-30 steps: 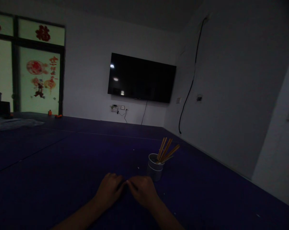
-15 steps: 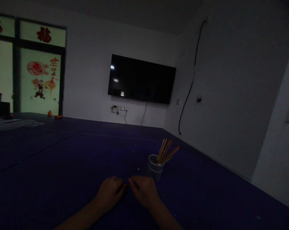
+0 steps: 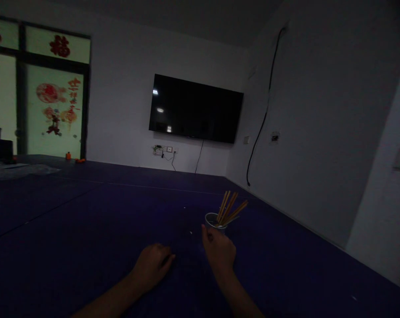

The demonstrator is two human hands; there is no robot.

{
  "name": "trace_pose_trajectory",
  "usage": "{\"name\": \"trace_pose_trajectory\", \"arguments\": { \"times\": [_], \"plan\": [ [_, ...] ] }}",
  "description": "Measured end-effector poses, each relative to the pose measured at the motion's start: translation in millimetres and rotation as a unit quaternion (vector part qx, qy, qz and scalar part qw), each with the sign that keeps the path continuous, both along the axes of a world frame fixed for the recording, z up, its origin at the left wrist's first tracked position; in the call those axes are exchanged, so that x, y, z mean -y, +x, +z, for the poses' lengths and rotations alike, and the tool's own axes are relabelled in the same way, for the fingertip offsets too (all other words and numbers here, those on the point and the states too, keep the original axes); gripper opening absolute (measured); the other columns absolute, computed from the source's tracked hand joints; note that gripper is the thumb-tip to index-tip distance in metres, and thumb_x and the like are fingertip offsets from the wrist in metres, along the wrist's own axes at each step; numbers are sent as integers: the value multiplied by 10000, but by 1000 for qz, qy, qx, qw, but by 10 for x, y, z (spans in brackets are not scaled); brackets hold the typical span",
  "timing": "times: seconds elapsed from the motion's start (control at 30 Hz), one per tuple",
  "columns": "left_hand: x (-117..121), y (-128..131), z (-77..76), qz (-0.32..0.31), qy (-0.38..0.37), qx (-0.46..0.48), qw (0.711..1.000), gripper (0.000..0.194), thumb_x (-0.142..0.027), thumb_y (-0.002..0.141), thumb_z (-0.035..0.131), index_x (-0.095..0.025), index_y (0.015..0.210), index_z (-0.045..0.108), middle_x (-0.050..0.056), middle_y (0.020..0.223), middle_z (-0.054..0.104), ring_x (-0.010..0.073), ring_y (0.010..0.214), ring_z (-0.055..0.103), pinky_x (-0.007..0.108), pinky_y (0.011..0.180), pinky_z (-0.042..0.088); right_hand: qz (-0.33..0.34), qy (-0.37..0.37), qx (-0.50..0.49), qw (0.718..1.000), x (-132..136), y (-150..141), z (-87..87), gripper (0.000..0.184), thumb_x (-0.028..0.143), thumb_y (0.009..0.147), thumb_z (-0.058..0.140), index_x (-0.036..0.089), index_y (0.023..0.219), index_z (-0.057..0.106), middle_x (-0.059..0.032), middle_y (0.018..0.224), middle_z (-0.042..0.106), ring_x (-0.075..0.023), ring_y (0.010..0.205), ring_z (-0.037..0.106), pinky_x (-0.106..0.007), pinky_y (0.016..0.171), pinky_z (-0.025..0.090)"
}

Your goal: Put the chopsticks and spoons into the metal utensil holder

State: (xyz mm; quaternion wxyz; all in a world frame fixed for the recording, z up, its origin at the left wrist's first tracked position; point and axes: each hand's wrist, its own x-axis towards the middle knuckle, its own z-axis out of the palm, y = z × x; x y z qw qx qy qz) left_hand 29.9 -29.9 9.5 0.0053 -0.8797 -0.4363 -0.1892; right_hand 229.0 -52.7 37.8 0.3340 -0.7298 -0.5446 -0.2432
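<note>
My left hand (image 3: 152,265) lies on the purple tabletop (image 3: 87,238) with its fingers curled in. Nothing shows in it. Just in front of the grey metal cup (image 3: 212,217) is my right hand (image 3: 220,251), its thumb raised apart from the bent fingers. The hand hides most of the cup's body, and whether it touches the cup I cannot tell. Several chopsticks (image 3: 228,207) stand in the cup, leaning right, along with a thin pale stick or handle.
Crumpled clear plastic (image 3: 24,171) lies at the far left beside a dark box-like object (image 3: 3,150). Small orange items (image 3: 79,160) sit at the far edge. A black television (image 3: 196,109) hangs on the wall, and a loose cable (image 3: 262,126) hangs down the right wall.
My right hand has left its place beside the left hand, moving right and forward to the cup; its thumb now points up. My left hand has stayed put.
</note>
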Motion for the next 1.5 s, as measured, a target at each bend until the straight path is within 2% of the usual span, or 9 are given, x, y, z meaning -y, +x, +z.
{"name": "trace_pose_trajectory", "arguments": {
  "times": [0.13, 0.3, 0.5, 0.83, 1.17, 1.5],
  "plan": [
    [-2, 3, 3, -1, -1, -2, 1000, 332, -313, 923, 332, -186, 789, 609, 66, 802, 655, 186, 765, 607, 275, 687, 427, -44, -47, -31, 997, 10, 45, 81, 459, 509, 908, 382, 211, 726, 681, -52, 668, 686, -166, 602, 642, -237, 505, 328],
    [19, 0, 29, -1, -2, -2, 1000, 332, -300, 922, 327, -185, 784, 607, 63, 798, 655, 182, 759, 608, 272, 680, 426, -48, -85, -101, 990, 12, 82, 142, 381, 528, 901, 388, 254, 940, 650, -26, 754, 695, -186, 681, 661, -242, 534, 365],
    [9, -4, 5, -7, 6, 6, 1000, 332, -317, 921, 332, -189, 775, 602, 56, 778, 648, 176, 746, 601, 269, 684, 428, -54, -111, -110, 986, -3, 121, 148, 380, 508, 905, 393, 269, 1122, 593, -47, 814, 698, -208, 745, 668, -267, 601, 418],
    [-21, 3, -25, -24, 10, 11, 1000, 341, -307, 920, 326, -189, 778, 613, 59, 797, 664, 180, 764, 610, 275, 689, 438, -53, -150, -92, 983, -8, 140, 158, 375, 477, 920, 382, 261, 1111, 621, -77, 837, 703, -221, 778, 674, -278, 623, 434],
    [-25, -3, -30, -23, 6, 2, 1000, 335, -308, 916, 333, -188, 773, 612, 65, 800, 663, 188, 769, 617, 283, 690, 443, -51, -135, -70, 987, -97, 176, 57, 325, 386, 943, 389, 233, 1139, 598, -80, 837, 696, -183, 751, 668, -239, 622, 416],
    [6, 14, -7, -29, 13, -3, 999, 320, -284, 914, 335, -185, 779, 609, 62, 805, 667, 182, 773, 613, 276, 704, 438, -65, -110, -92, 988, -68, 213, 77, 356, 371, 955, 341, 204, 1163, 576, -85, 807, 698, -189, 750, 667, -238, 623, 411]
  ]
}}
